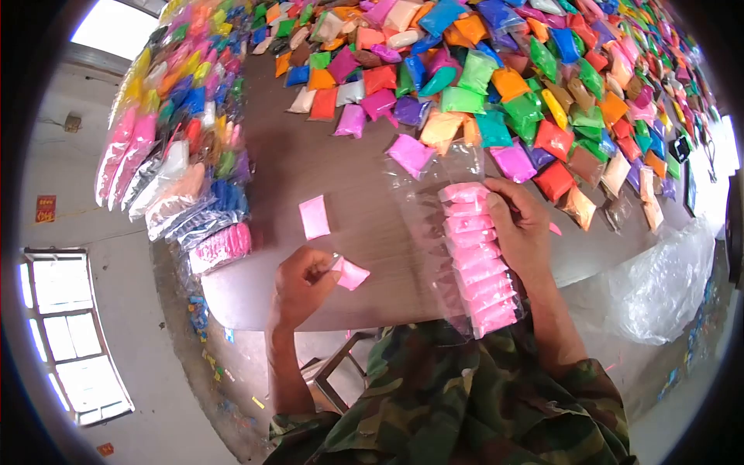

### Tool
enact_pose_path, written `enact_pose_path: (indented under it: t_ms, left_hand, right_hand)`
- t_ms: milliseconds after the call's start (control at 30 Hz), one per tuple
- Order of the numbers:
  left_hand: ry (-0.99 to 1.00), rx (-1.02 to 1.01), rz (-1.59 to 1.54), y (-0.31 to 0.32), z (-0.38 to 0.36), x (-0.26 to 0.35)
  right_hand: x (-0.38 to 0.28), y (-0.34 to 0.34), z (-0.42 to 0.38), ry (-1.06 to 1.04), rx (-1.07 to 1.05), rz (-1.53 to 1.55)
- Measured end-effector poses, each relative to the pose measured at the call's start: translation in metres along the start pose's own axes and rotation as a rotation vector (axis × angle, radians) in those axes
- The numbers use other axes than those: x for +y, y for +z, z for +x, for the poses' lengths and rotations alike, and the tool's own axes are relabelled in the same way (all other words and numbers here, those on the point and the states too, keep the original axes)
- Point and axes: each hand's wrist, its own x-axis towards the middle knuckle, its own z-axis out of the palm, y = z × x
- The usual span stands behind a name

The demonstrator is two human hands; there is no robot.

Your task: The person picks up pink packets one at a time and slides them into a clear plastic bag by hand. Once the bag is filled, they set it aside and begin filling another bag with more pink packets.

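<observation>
Between the thumb and fingers of my left hand [304, 285] is a small pink packet [353, 274], pinched by one corner above the table. Another pink packet [314, 217] lies flat on the table just beyond that hand. My right hand [521, 225] grips the right edge of a long clear plastic bag [434, 232] near its upper part. Inside the bag, a row of pink packets [479, 256] is stacked one after another along its right side. The bag's left side looks flat and see-through. Its lower end reaches my camouflage clothing.
A heap of small packets in many colours [496, 85] covers the far and right table. Filled long bags [178, 155] are piled at the left edge, with a bag of pink packets [221, 246] nearest. A large clear plastic sheet [659, 287] hangs at the right; a stool [333, 376] stands below.
</observation>
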Motion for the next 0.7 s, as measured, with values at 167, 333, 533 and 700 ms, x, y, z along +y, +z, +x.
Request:
enact_pose_path:
  t_ms: [167,333,533,700]
  left_hand:
    - [0.011,-0.013,-0.027,-0.002,-0.005,0.0]
    - [-0.014,0.049,-0.138,0.005,-0.007,0.006]
    - [-0.025,0.039,-0.144,0.012,-0.012,0.016]
    - [0.09,0.235,-0.34,0.01,-0.005,0.014]
  right_hand:
    - [-0.005,-0.001,0.0,0.081,-0.008,0.016]
    - [-0.003,-0.002,0.001,0.029,-0.008,-0.017]
    - [-0.002,-0.001,0.0,0.045,0.001,-0.025]
    - [0.002,0.0,0.0,0.039,0.008,-0.029]
